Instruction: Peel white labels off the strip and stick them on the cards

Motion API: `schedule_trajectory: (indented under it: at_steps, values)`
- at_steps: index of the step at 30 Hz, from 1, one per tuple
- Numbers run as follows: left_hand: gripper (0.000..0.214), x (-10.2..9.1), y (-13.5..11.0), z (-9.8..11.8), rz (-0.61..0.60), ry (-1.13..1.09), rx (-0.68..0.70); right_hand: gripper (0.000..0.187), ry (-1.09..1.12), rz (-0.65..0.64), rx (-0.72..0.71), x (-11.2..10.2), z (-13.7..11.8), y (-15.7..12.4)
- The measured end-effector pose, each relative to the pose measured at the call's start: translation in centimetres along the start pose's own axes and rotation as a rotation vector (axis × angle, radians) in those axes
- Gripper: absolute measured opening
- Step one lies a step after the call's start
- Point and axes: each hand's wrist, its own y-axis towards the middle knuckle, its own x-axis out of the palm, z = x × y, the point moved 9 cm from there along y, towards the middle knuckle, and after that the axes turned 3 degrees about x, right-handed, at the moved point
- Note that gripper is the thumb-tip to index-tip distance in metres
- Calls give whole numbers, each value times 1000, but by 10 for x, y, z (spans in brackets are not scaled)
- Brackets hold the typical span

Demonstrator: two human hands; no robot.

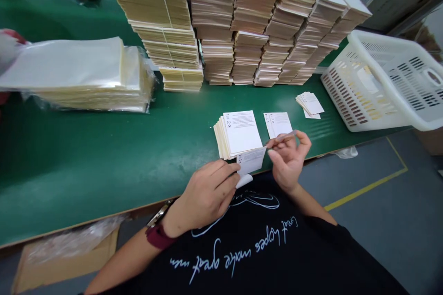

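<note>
My left hand (212, 189), with a watch on its wrist, is closed on a printed white card (252, 160). The card stands tilted before a stack of similar cards (242, 133), and a curled white piece (244, 180) hangs below it by my fingertips. Close to the card's right edge is my right hand (289, 159), palm partly turned up. Its thumb and forefinger look slightly apart, and the forefinger seems to have a greyish cover. Just beyond that hand lie a few overlapping cards (281, 123).
Tall stacks of paper cards (256, 23) line the back of the green table (173, 147). A small card pile (311, 103) lies right, beside a white plastic basket (377, 83). Plastic-wrapped sheets (86, 69) lie left, where another person's hand (8, 50) shows.
</note>
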Motion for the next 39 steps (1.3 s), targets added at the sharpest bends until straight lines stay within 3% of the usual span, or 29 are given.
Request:
schedule_trajectory:
  at_steps: [6,12,14,18,21,27,33,39]
  values:
    - [20,1,0,2,7,-43,32,60,-104,-62,-18,-1,-10,-15]
    - [21,-28,-1,7,135,107,135,69,-72,81,-195,-16,-50,42]
    - [21,-32,4,3,171,163,134,69,-62,74,-212,-2,-45,63]
    - [21,-23,16,-12,150,162,101,63,-131,-81,-48,43,-10,85]
    - [21,-11,17,-18,72,133,98,53,-208,-111,-47,53,-4,85]
    - [19,-5,12,-17,47,112,105,26,-327,-8,-27,25,-27,72]
    - [16,-3,13,-9,19,176,150,16,-497,-163,68,36,-33,46]
    - [16,-4,13,-12,13,156,129,12,-607,-215,65,44,-28,47]
